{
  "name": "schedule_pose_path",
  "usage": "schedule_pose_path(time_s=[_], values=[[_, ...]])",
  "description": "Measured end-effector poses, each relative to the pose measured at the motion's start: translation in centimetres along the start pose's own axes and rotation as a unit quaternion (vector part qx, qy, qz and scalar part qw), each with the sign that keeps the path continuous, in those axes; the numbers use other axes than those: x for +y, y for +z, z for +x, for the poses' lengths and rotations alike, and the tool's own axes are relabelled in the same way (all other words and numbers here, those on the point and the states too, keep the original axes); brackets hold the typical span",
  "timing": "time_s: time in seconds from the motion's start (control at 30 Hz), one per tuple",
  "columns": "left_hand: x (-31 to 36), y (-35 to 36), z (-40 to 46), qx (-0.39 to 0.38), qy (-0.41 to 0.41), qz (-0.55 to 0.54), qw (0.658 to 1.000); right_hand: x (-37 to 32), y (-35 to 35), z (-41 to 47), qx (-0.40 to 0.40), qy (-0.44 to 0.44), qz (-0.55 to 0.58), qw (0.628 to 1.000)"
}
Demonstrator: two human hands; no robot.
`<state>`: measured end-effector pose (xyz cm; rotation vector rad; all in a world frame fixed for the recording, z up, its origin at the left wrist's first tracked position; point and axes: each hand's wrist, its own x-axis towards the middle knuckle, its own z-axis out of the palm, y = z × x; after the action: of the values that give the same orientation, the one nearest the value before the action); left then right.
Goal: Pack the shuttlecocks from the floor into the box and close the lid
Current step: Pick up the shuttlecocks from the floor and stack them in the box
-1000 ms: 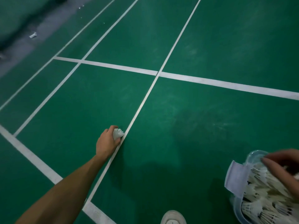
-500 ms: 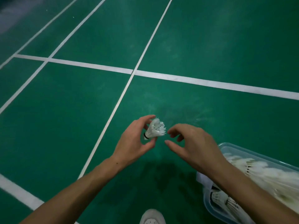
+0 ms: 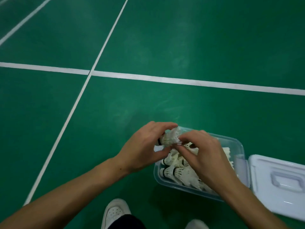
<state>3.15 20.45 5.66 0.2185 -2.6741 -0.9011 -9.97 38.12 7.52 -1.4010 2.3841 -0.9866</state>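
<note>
A white feather shuttlecock [image 3: 170, 137] is held just above the near-left corner of the clear plastic box [image 3: 237, 144]. My left hand [image 3: 145, 149] grips its cork end, thumb underneath. My right hand [image 3: 203, 154] pinches the feather end with its fingertips and hangs over the box. Several white shuttlecocks [image 3: 176, 172] lie packed in the box, partly hidden by my right hand. The box's white lid [image 3: 279, 180] lies open to the right, hinged flat on the floor, handle side up.
Green court floor with white lines [image 3: 148, 78] stretches ahead and to the left. My white shoes [image 3: 115, 210] stand at the bottom edge, just left of the box.
My left hand has carried the shuttlecock from the floor line over to the box. My right hand has come up and taken hold of its feather end. The view has swung right.
</note>
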Motion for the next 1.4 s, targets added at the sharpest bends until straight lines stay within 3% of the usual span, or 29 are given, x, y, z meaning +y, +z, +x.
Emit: schedule_pose_path(time_s=[0.13,0.33,0.5,0.7,0.87,1.07,1.27,1.4], values=[[0.9,1.9,0.5,-0.049,0.036,0.060,0.996,0.8,-0.6,-3.2,0.002,0.037,-0.013,0.999],[0.0,3.6,-1.0,-0.106,0.066,0.189,0.974,1.5,2.9,-4.0,-0.074,0.048,-0.121,0.989],[-0.5,3.9,-1.2,-0.117,0.033,0.242,0.962,1.7,5.0,-2.3,-0.126,0.082,-0.243,0.958],[-0.2,4.9,-0.7,-0.139,0.005,0.290,0.947,2.4,5.8,-1.6,-0.122,0.111,-0.216,0.962],[0.3,3.4,-0.2,-0.141,-0.046,0.215,0.965,2.3,3.6,-2.3,-0.120,0.144,-0.041,0.981],[4.5,2.3,1.4,-0.065,-0.099,0.013,0.993,3.3,-2.4,-4.0,-0.004,0.174,0.096,0.980],[11.5,5.9,5.5,0.000,-0.074,-0.080,0.994,7.8,-10.1,-7.5,0.136,0.207,0.103,0.963],[15.8,10.9,8.0,-0.027,-0.086,-0.142,0.986,12.6,-14.2,-11.1,0.186,0.272,0.103,0.938]])
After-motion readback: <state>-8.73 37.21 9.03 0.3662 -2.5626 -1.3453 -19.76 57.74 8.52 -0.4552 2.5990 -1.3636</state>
